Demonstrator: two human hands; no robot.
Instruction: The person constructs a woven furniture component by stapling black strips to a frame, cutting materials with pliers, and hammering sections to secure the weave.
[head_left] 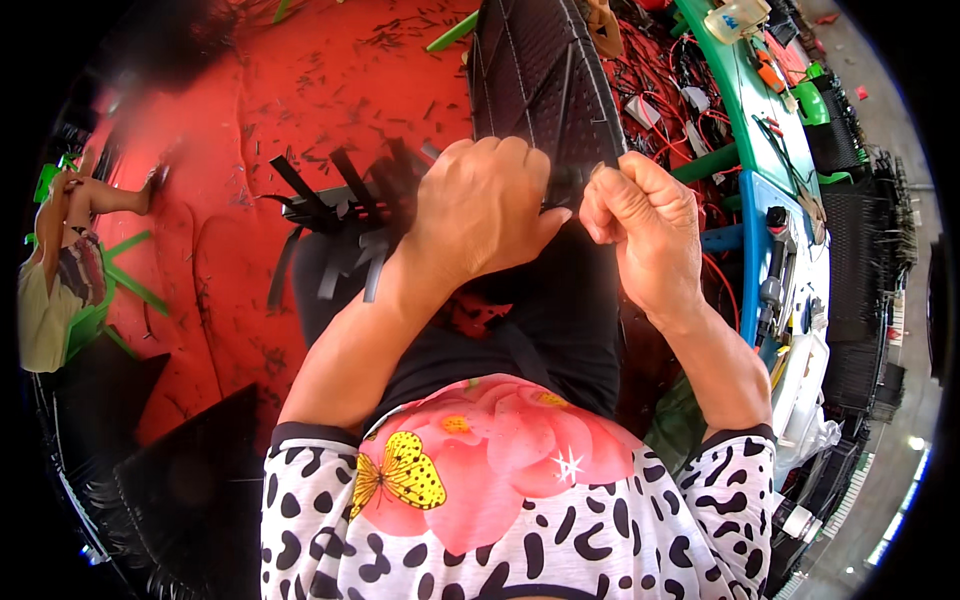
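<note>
A dark woven panel (535, 85) stands tilted in front of me, its lower end running under my hands near my lap. My left hand (485, 205), back upward, is closed over its near edge; the fingertips are hidden behind the hand. Loose flat black strips (350, 185) stick out to the left of that hand, some upward and some hanging down. My right hand (645, 220) is closed in a pinch just right of the panel. A blurred dark strip (570, 180) runs between the two hands, its end at the right fingertips.
Black scraps lie over the red floor covering (190, 250). At the right stand a green table (735, 90) and a blue-edged one (750, 260) with tools, including a dark power tool (772, 275). Another person (75, 240) sits at far left. More woven panels (855, 240) are stacked at far right.
</note>
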